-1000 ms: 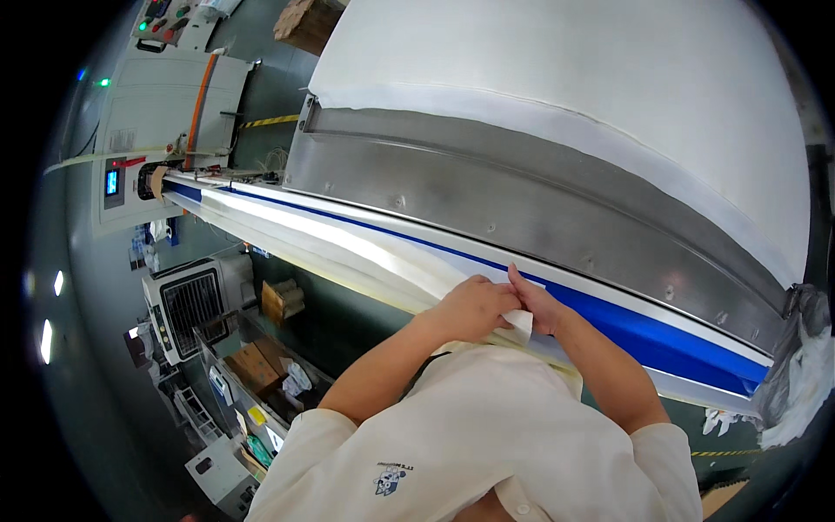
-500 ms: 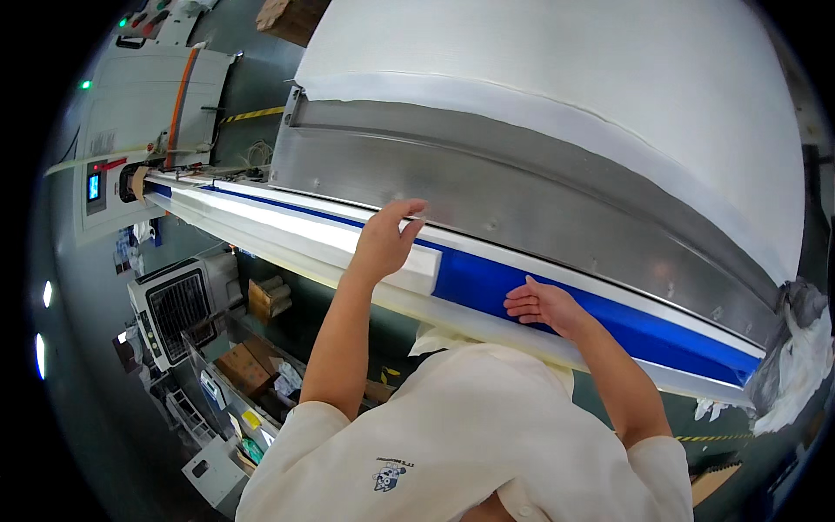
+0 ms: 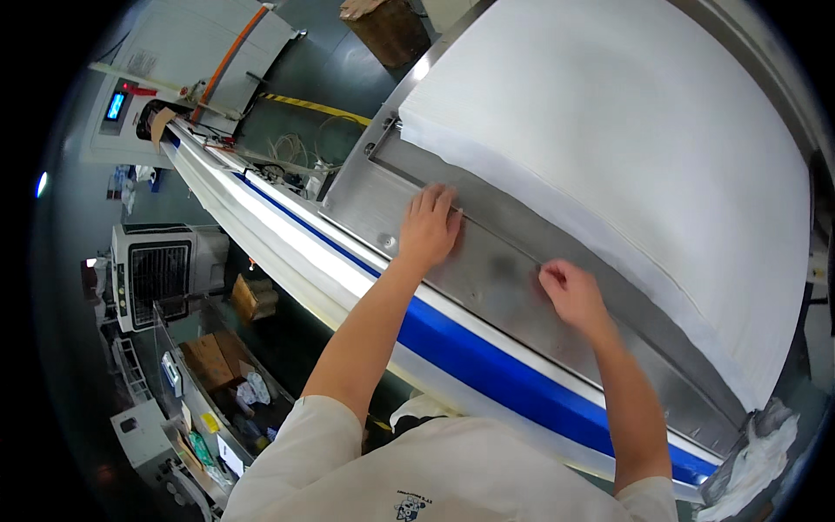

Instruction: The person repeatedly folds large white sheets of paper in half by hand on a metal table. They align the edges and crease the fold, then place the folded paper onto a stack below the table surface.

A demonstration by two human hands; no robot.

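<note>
My left hand point(image 3: 430, 228) is over the grey metal plate point(image 3: 513, 300), fingers stretched forward and the thumb a little apart; nothing shows in it. Farther right, my right hand point(image 3: 576, 297) is at the same plate with its fingers curled in. Whether it grips anything cannot be made out. Beyond both hands lies a large stack of white sheet material point(image 3: 609, 130), its near edge over the plate. On my side of the plate runs a long blue belt point(image 3: 496, 370) in a white channel. White strips point(image 3: 291, 252) lie along its left part, reaching behind my left forearm.
A white machine with a small lit screen point(image 3: 116, 105) stands at the channel's far left end. Clear plastic film point(image 3: 757, 470) bunches at the right end. At lower left are an air cooler point(image 3: 156, 274) and a cart with cardboard boxes point(image 3: 209, 361). Another brown box point(image 3: 385, 30) stands behind.
Both hands have moved forward from above the belt channel to the metal plate. My right hand's fingers have curled in. The view has turned and shifted toward the white stack.
</note>
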